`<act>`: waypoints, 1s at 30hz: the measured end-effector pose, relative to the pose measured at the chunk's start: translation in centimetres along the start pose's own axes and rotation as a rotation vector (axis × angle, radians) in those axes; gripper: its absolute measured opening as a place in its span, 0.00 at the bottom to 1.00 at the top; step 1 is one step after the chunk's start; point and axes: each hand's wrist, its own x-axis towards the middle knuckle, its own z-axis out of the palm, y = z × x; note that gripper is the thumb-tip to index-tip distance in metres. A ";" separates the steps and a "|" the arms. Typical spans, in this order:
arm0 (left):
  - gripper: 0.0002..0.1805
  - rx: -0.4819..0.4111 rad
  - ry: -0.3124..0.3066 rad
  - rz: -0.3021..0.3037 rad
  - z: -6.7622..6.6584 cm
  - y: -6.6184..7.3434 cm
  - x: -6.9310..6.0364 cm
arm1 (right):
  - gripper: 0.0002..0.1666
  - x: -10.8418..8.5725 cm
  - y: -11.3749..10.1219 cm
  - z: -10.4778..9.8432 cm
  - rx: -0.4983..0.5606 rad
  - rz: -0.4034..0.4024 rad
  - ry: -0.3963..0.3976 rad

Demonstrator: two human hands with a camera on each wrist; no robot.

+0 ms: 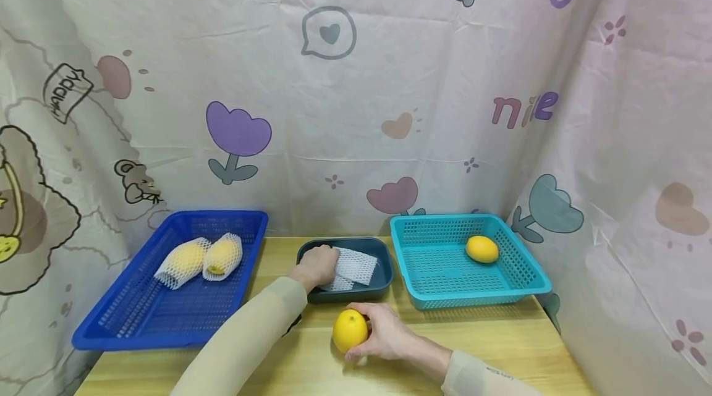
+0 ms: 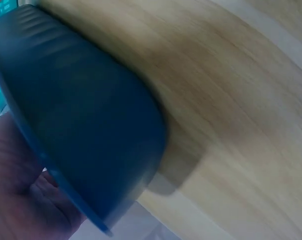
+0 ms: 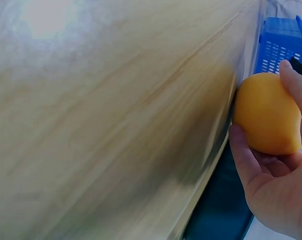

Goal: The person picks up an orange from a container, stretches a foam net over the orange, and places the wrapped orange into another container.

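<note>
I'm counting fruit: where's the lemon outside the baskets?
In the head view's lower centre, the right hand holds the lemon in front of the dark tray.

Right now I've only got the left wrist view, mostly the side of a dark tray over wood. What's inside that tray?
Observer: White mesh netting lies in the tray.
Operator: And what's the right hand doing?
Observer: The right hand holds a yellow fruit in front of the tray.
Operator: Any fruit already in netting?
Observer: Yes, two netted fruits lie side by side in the blue basket.
</note>
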 end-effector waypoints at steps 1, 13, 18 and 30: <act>0.17 0.002 0.007 -0.007 0.1 0.0 0.0 | 0.54 0.0 0.0 0.0 0.002 -0.002 -0.001; 0.12 -0.102 0.045 -0.055 -0.3 -0.2 -0.4 | 0.53 -0.2 -0.2 0.0 0.005 -0.018 0.018; 0.05 -0.205 0.084 -0.106 -0.4 -0.5 -0.4 | 0.55 -0.3 0.0 0.2 -0.026 0.000 0.027; 0.07 -0.568 0.202 -0.101 -2.3 0.0 -2.2 | 0.58 -1.0 0.0 0.5 -0.019 0.082 0.049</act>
